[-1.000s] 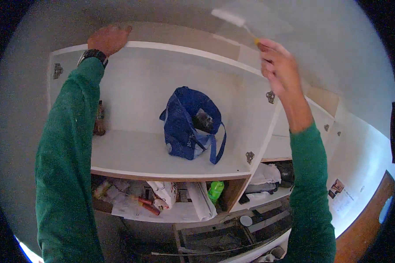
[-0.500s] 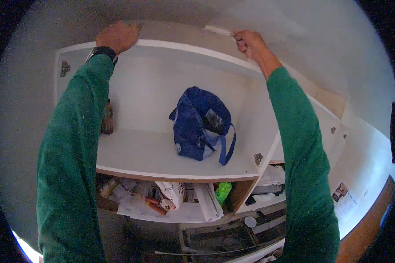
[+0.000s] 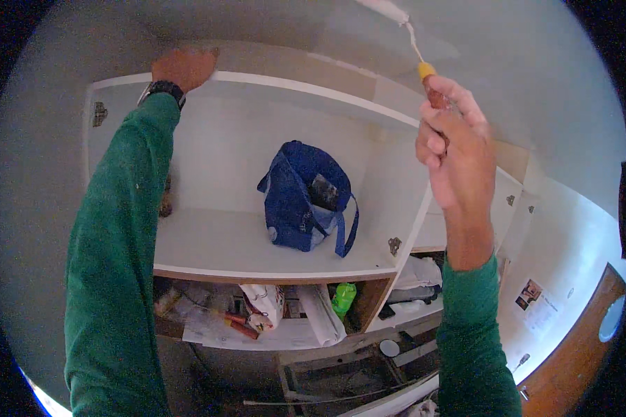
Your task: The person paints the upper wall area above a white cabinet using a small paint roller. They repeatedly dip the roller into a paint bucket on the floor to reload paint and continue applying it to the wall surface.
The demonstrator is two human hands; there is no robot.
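Shifted toward four o'clock since half a second ago, the right hand (image 3: pixel 459 139) grasps the paint roller (image 3: pixel 426 70) at one o'clock, its long axis pointing head-first toward eleven, while the left hand (image 3: pixel 184 68), grip unclear, is at the cabinet's top edge (image 3: pixel 278 82).

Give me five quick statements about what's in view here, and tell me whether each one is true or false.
1. The right hand holds a small paint roller by its handle. True.
2. The left hand is down on the lower shelf. False: the left hand is up at the top edge of the white cabinet.
3. A wristwatch is on the left wrist. True.
4. The tote bag hangs from the right forearm. False: the blue tote bag sits inside the white cabinet.
5. Both sleeves are red. False: the sleeves are green.
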